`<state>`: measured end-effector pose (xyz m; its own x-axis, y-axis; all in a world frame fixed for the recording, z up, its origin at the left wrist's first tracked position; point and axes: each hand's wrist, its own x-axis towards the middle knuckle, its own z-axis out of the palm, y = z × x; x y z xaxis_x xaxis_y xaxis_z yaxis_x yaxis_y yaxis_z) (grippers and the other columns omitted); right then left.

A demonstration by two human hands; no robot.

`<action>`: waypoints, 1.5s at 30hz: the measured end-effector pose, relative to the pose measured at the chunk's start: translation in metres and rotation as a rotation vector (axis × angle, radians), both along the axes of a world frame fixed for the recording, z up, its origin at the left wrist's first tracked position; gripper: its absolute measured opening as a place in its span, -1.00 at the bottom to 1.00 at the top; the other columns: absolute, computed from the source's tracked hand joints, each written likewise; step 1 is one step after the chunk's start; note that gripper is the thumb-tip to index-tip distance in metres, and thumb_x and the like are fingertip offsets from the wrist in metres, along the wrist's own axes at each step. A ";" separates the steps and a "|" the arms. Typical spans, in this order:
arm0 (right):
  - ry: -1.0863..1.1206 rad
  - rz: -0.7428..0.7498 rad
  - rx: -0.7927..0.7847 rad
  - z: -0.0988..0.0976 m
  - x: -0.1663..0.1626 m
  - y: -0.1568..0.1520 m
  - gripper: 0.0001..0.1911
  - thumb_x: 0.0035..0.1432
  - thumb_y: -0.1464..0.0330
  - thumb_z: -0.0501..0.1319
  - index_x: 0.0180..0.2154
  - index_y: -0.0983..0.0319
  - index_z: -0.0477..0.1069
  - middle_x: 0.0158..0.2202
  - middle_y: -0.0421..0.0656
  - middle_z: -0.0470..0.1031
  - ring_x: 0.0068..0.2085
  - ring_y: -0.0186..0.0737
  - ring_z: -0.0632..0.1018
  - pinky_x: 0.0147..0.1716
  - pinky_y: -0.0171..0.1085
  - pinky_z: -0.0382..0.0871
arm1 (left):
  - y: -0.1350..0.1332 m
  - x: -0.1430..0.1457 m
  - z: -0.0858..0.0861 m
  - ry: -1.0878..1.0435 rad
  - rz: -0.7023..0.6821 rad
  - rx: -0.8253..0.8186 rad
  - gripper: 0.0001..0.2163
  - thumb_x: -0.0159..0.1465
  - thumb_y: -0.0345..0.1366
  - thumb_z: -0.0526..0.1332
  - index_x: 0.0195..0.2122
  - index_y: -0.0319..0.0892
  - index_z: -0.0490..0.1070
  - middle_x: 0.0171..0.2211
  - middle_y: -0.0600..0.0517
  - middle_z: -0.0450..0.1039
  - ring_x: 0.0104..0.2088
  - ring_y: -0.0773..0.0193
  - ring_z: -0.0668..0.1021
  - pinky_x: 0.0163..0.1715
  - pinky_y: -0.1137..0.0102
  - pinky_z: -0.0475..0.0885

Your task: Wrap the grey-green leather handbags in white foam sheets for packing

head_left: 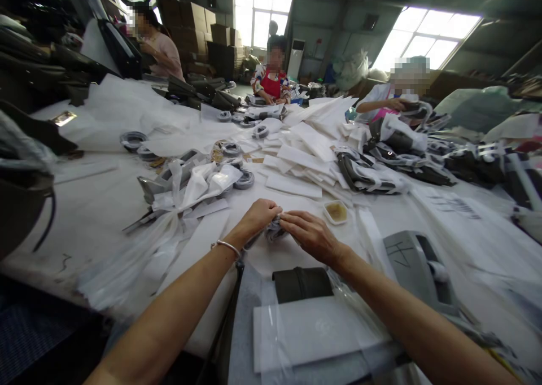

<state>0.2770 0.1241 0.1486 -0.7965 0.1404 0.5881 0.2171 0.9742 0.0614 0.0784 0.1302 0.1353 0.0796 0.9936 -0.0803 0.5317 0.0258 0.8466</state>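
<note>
Over the middle of the table, my left hand (pixel 259 217), with a bangle at its wrist, has its fingers closed at the top of a small grey bundle (pixel 276 230). From the other side, my right hand (pixel 312 235) presses its fingertips together on the same bundle. Most of the bundle is hidden by the fingers; it looks crinkled, and I cannot tell its kind. Nearer to me lies a dark flat piece with a raised band (pixel 302 284). White tissue and clear film (pixel 313 328) cover the space below it.
White sheets (pixel 305 148) lie heaped ahead. Coiled grey straps (pixel 243 180) and clear plastic strips (pixel 139 261) are to the left. A small dish (pixel 336 211) and a grey moulded part (pixel 417 266) are at the right. Three people work across the table, among dark bags (pixel 368 170).
</note>
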 end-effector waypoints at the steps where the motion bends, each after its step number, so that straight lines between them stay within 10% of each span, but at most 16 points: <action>1: -0.014 -0.005 -0.014 0.002 -0.001 0.000 -0.69 0.36 0.53 0.06 0.07 0.27 0.39 0.01 -0.02 0.55 0.04 -0.08 0.51 0.02 -0.08 0.49 | -0.001 0.001 0.003 0.072 0.017 0.026 -0.76 0.20 -0.18 0.14 -0.50 -0.21 0.44 -0.52 0.04 0.43 -0.43 0.28 0.44 -0.42 0.43 0.25; 13: -0.275 -0.071 -0.436 0.049 -0.004 0.012 -0.85 0.23 0.49 0.26 -0.22 0.18 0.58 -0.32 -0.17 0.58 -0.30 -0.26 0.54 -0.23 -0.31 0.38 | -0.033 0.026 0.027 0.503 0.012 0.111 -0.73 0.39 -0.12 0.02 -0.20 -0.07 0.49 -0.26 -0.04 0.59 -0.20 0.10 0.59 -0.26 0.35 0.32; 20: 0.040 -0.468 -1.011 0.027 -0.004 -0.002 -0.92 -0.05 0.49 0.33 -0.43 0.23 0.50 -0.48 -0.26 0.50 -0.43 -0.32 0.47 -0.42 -0.35 0.28 | -0.043 0.033 0.017 0.496 0.056 0.165 -0.76 0.42 -0.18 -0.01 -0.12 -0.05 0.44 -0.23 -0.02 0.60 -0.20 0.14 0.60 -0.29 0.36 0.31; 25: 0.186 -0.436 -1.460 -0.003 0.004 0.001 -0.68 -0.25 0.40 0.42 -0.34 0.26 0.46 -0.56 -0.34 0.39 -0.51 -0.37 0.41 -0.49 -0.36 0.28 | -0.053 0.036 0.009 0.492 0.029 0.185 -0.81 0.41 -0.21 0.04 -0.13 -0.07 0.43 -0.27 -0.01 0.60 -0.22 0.14 0.61 -0.30 0.37 0.33; 37: -0.054 -0.409 -1.452 -0.017 0.012 0.007 -0.75 -0.17 0.21 0.40 -0.50 0.27 0.51 -0.59 -0.25 0.49 -0.53 -0.34 0.44 -0.51 -0.37 0.27 | -0.071 0.038 0.001 0.400 -0.158 0.231 -0.75 0.29 -0.16 0.23 -0.08 -0.13 0.31 -0.24 0.06 0.58 -0.14 0.22 0.59 0.29 0.17 0.08; 45: -0.141 -0.359 -1.146 -0.013 0.017 0.004 -0.84 0.01 0.35 0.34 -0.31 0.21 0.63 -0.38 -0.22 0.61 -0.35 -0.27 0.53 -0.31 -0.33 0.31 | -0.083 0.042 -0.011 0.469 -0.162 0.249 -0.66 0.18 -0.23 0.27 -0.03 -0.16 0.32 -0.11 -0.05 0.54 0.00 0.08 0.53 0.35 0.05 -0.17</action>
<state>0.2945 0.1277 0.1352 -0.6522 0.7498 -0.1117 0.5474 0.3638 -0.7537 0.1203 0.0467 0.1248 0.2451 0.9652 0.0915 0.8338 -0.2581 0.4880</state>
